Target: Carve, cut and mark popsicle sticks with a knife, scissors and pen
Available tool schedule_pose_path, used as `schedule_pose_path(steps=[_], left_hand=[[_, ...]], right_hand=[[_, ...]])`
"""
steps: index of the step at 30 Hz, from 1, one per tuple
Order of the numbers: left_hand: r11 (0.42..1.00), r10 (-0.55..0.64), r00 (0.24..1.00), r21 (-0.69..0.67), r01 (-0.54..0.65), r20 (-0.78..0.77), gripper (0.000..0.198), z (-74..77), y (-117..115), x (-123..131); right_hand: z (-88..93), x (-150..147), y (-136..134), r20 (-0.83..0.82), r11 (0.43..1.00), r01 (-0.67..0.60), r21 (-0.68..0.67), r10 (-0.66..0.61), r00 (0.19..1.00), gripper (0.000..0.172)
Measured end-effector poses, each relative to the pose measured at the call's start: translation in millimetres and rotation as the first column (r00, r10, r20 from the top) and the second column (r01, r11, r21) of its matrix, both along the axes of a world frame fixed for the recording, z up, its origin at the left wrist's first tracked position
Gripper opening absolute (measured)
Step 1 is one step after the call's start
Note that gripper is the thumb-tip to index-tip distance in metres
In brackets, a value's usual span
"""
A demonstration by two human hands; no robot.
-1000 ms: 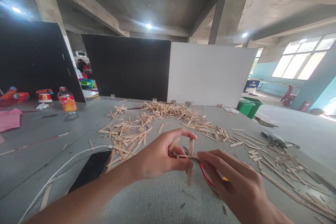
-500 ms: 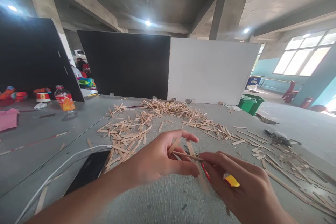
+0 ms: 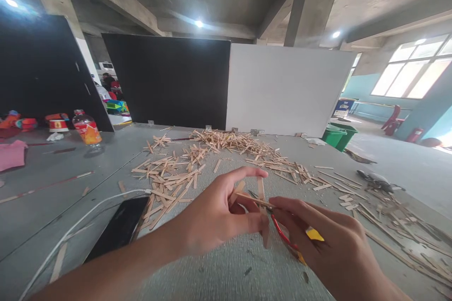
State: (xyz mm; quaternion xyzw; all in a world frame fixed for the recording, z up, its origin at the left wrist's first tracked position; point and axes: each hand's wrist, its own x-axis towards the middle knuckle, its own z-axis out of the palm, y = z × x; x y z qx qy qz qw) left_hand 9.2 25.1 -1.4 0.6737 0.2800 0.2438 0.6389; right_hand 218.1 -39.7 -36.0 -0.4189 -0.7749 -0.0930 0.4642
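My left hand (image 3: 221, 214) pinches a small cross of thin wooden sticks (image 3: 260, 200) between thumb and fingers, held a little above the grey table (image 3: 219, 273). My right hand (image 3: 328, 244) is closed round a red and yellow handled cutter (image 3: 294, 243), whose tip meets the sticks right at my left fingertips. One stick stands upright, another crosses it flat. The cutter's jaws are hidden behind the sticks and my fingers.
Heaps of loose wooden sticks (image 3: 197, 160) cover the table's middle and right side. A black phone (image 3: 118, 228) on a white cable (image 3: 77, 223) lies at the left. A drink bottle (image 3: 86, 131) stands far left. Black and white panels (image 3: 282, 89) back the table; a green bin (image 3: 335, 134) stands beyond.
The view has tilted down slightly. Both hands stay together on the stick cross, and the upright stick has swung back from a slant to nearly vertical.
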Motion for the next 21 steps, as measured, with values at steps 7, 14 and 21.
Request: schedule_pose_path(steps=[7, 14, 21], left_hand=[[0.998, -0.049, 0.998, -0.041, 0.051, 0.046, 0.065, -0.7, 3.0, -2.3], [1.000, -0.009, 1.000, -0.023, 0.009, -0.003, 0.071, -0.1, 3.0, -2.8], [0.999, 0.004, 1.000, -0.050, -0.004, -0.001, 0.071, 1.8, -1.6, -1.9]], right_hand=[[-1.4, -0.6, 1.0, -0.045, 0.995, -0.019, -0.102, 0.014, 0.999, 0.019], [0.1, 1.2, -1.3, 0.011, 1.000, -0.020, -0.004, 0.020, 1.000, 0.022], [2.7, 4.6, -4.4, -0.010, 0.992, -0.025, -0.124, 0.024, 1.000, 0.019]])
